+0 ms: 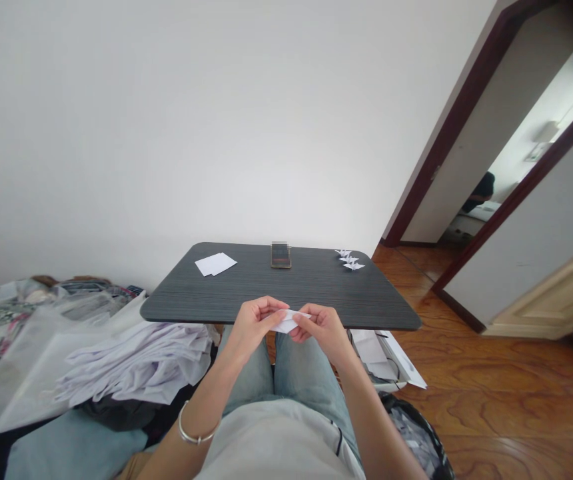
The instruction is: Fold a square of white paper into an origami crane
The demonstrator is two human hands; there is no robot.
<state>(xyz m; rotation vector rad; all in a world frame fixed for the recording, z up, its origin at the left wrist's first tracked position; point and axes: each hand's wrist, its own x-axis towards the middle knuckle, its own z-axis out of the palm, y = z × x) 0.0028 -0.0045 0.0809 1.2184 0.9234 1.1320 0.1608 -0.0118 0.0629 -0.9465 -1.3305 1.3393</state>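
A small piece of folded white paper (286,322) is held between my two hands, just above the near edge of the dark table (246,293). My left hand (260,318) pinches its left side with thumb and fingers. On the other side, my right hand (318,325) grips the right part, its thumb lying on top. The fingers cover parts of the paper, so its full shape is hidden. Flat white paper sheets (215,264) lie overlapping at the table's left. Several folded paper cranes (350,260) stand in a row at the far right.
A phone (281,256) lies at the table's back edge by the wall. Piled white cloth (141,360) and plastic bags are on the left. To the right below are a white box (399,363) and a black-lined bin (419,433). Beyond a doorway, a person (481,192) is partly visible.
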